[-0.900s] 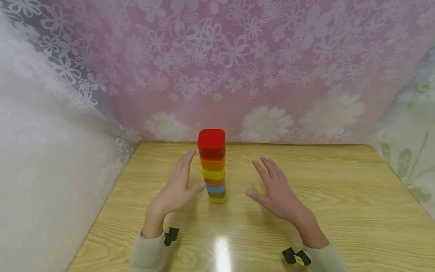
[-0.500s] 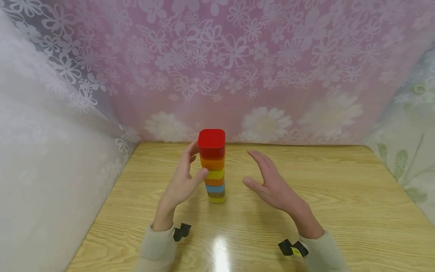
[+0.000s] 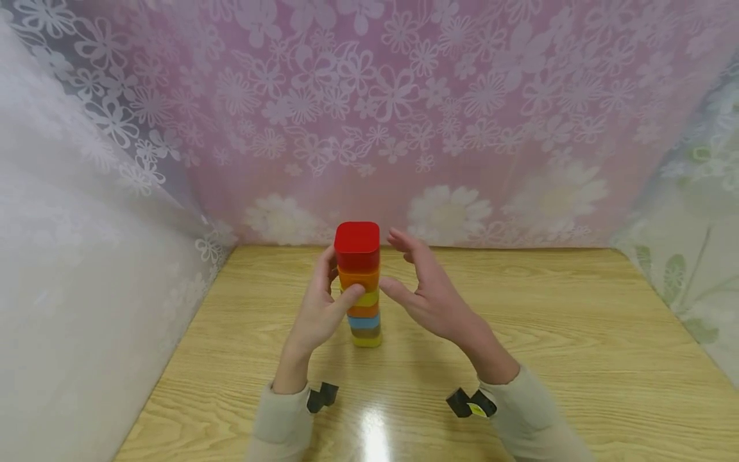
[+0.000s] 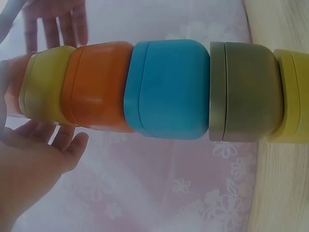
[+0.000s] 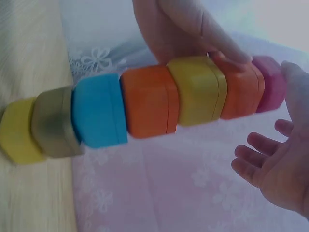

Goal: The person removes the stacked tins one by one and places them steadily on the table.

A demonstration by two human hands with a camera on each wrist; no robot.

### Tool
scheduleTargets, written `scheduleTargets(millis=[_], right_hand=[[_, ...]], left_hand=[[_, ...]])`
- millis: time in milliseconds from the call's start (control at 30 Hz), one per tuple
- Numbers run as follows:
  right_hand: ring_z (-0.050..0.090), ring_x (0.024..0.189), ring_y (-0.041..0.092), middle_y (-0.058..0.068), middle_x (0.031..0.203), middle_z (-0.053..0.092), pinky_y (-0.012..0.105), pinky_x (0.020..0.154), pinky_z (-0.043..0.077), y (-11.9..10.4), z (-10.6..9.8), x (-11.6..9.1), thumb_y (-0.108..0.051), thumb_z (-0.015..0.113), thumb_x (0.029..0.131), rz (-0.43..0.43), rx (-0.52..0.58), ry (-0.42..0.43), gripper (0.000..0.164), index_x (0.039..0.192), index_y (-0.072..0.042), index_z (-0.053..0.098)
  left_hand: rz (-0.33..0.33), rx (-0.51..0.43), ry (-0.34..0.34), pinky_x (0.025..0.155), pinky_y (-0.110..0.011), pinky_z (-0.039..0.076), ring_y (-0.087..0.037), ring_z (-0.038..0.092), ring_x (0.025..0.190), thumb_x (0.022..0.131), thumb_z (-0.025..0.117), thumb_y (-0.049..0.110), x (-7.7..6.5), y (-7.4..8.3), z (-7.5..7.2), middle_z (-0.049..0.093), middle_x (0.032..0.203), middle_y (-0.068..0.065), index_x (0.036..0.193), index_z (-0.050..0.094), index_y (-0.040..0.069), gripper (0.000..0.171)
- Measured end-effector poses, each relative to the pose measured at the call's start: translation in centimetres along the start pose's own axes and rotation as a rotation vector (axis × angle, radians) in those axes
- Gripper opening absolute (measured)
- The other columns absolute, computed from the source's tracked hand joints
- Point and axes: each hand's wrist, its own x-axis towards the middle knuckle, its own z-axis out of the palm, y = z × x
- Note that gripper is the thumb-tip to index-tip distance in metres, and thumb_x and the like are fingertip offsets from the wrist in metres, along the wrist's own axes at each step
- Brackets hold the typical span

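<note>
A tower of rounded-square plastic containers (image 3: 364, 323) stands upright on the table, red at the top, then orange, yellow, orange, blue, olive and yellow. My left hand (image 3: 321, 312) is at its upper left, the thumb across the front of the upper orange container (image 5: 241, 92) and the fingers bent behind. In the left wrist view the little finger shows beside the tower, below the yellow container (image 4: 48, 87). From the right comes my right hand (image 3: 430, 298), thumb tip right at the tower's side and fingers extended beside the red container (image 3: 357, 239). Its fingers are spread in the right wrist view.
The tower stands on a light wood-grain table (image 3: 548, 333). Behind it hangs a pink flowered curtain (image 3: 369, 96); pale fabric (image 3: 86, 289) borders the left side and a leaf-patterned sheet (image 3: 687, 256) the right.
My left hand has moved right and up, bringing its thumb over the tower's front. My right hand has moved left, up to the tower's side. The tower stays upright in place.
</note>
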Motion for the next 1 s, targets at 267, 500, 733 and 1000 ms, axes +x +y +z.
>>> scheduleTargets(millis=[267, 500, 733, 1000], right_hand=[[0.045, 0.133, 0.027, 0.011, 0.149, 0.043, 0.054, 0.108, 0.038, -0.8, 0.9, 1.3, -0.018, 0.069, 0.094, -0.046, 0.038, 0.06, 0.075, 0.155, -0.014, 0.025], [0.049, 0.129, 0.027, 0.012, 0.145, 0.048, 0.052, 0.106, 0.041, -1.0, 1.4, 1.9, -0.014, 0.07, 0.092, -0.091, 0.071, 0.093, 0.078, 0.155, -0.015, 0.025], [0.054, 0.123, 0.025, 0.011, 0.139, 0.054, 0.048, 0.101, 0.046, -1.3, 1.6, 2.4, -0.011, 0.071, 0.091, -0.076, 0.077, 0.121, 0.076, 0.154, -0.014, 0.028], [0.058, 0.115, 0.025, 0.014, 0.136, 0.057, 0.044, 0.094, 0.052, -1.4, 1.5, 2.8, -0.006, 0.072, 0.089, -0.089, 0.095, 0.143, 0.074, 0.152, -0.011, 0.034]], left_hand=[[0.011, 0.02, 0.013, 0.111, -0.053, 0.033, -0.022, 0.045, 0.131, 0.093, 0.066, 0.041, 0.0, -0.1, 0.1, 0.047, 0.144, -0.005, 0.152, 0.034, 0.014, 0.072], [0.021, 0.024, 0.013, 0.11, -0.054, 0.034, -0.022, 0.046, 0.129, 0.093, 0.066, 0.037, 0.0, -0.4, 0.2, 0.048, 0.143, -0.005, 0.15, 0.036, 0.014, 0.069], [0.034, 0.022, 0.023, 0.107, -0.05, 0.038, -0.023, 0.047, 0.126, 0.092, 0.066, 0.041, -0.1, -0.7, 0.1, 0.051, 0.14, -0.006, 0.149, 0.037, 0.014, 0.07], [0.037, 0.006, 0.024, 0.105, -0.048, 0.041, -0.023, 0.047, 0.126, 0.09, 0.066, 0.044, 0.2, -0.7, -0.1, 0.049, 0.142, -0.006, 0.15, 0.035, 0.013, 0.073]])
